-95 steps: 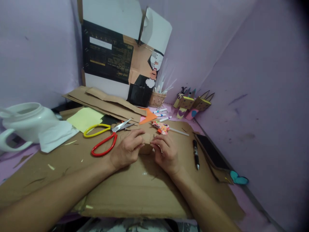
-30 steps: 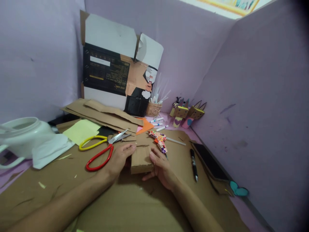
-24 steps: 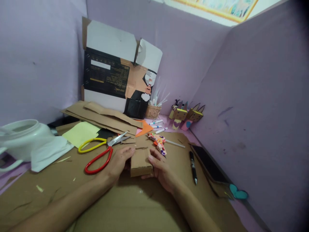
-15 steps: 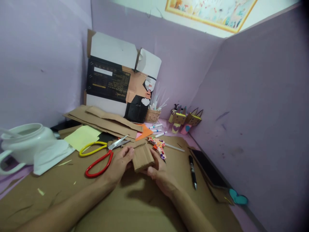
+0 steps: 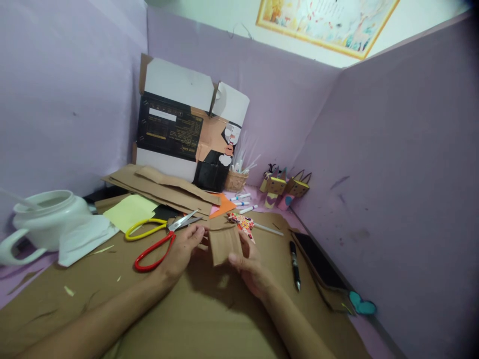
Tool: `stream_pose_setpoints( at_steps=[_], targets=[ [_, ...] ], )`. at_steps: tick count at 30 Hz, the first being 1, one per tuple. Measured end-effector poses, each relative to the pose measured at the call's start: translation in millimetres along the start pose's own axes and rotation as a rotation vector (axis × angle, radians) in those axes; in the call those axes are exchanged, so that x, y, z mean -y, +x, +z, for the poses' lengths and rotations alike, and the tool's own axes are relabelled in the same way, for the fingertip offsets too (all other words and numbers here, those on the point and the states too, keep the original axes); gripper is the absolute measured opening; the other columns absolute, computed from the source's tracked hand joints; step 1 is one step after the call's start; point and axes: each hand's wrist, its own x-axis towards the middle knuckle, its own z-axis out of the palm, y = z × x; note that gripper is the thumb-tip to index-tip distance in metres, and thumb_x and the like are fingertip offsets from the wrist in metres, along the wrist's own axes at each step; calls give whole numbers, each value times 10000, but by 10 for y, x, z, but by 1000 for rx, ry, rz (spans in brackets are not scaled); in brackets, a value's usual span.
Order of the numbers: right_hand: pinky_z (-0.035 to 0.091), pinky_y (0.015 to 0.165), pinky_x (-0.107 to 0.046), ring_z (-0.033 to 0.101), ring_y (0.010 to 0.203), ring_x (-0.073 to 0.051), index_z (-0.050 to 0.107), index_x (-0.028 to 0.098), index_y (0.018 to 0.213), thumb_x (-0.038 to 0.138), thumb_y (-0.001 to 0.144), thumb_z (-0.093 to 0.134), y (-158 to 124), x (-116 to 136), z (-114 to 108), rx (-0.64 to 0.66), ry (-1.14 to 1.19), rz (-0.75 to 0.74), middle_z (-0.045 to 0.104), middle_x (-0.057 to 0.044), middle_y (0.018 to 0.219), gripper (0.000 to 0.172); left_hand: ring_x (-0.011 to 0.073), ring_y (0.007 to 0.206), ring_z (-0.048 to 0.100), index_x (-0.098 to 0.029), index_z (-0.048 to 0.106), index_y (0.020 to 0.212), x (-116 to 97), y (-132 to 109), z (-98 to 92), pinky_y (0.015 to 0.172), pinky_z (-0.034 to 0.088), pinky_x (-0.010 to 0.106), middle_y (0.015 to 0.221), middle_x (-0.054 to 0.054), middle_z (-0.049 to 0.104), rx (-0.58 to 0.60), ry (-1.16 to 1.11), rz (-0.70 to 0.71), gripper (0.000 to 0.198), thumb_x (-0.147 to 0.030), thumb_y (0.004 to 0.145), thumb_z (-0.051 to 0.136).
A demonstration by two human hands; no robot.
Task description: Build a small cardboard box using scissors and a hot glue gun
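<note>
Cardboard [image 5: 224, 245] was already creased, face unmarked; your right hand's [image 5: 253, 270] grip pinched it, left hand's [image 5: 180, 253] unclear.

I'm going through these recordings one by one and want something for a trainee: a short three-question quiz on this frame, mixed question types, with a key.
1. True or false: the scissors have one yellow handle and one red handle.

2. Multiple choice: what does the right hand grip?
A) a marker
B) a small cardboard piece
C) the white pot

3. Fill in the blank: the black pen lies on a large sheet of ____.

Key:
1. True.
2. B; the thumb presses on its near face.
3. Cardboard.
</note>
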Motion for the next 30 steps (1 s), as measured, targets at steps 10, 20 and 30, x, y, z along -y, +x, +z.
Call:
stream_pose_setpoints(
  at_steps=[10, 20, 30],
  targets=[
    [396, 992, -404, 485, 1206, -283, 401, 280, 1306, 351, 523, 850, 13, -40, -124, 92, -304, -137, 406, -96, 1382, 905, 236, 972, 633, -218, 405, 1254, 61, -80, -14, 833, 514, 356, 1189, 105, 572, 111, 443, 190, 605, -257, 715, 679],
    [472, 854, -392, 597, 996, -255, 583, 216, 1118, 451, 667, 712, 70, 3, -141, -78, -451, -58, 627, -94, 1096, 524, 263, 894, 664, -173, 429, 1289, 80, -35, -24, 753, 525, 355, 1074, 124, 658, 133, 579, 115, 612, -431, 765, 614],
    [497, 814, -402, 624, 871, -243, 611, 214, 1063, 386, 640, 733, 75, 22, -158, -107, -588, -47, 659, -34, 878, 473, 296, 956, 624, -150, 620, 1171, 60, -11, 42, 909, 450, 390, 1092, 125, 680, -34, 839, 356, 512, -418, 734, 627]
  ],
)
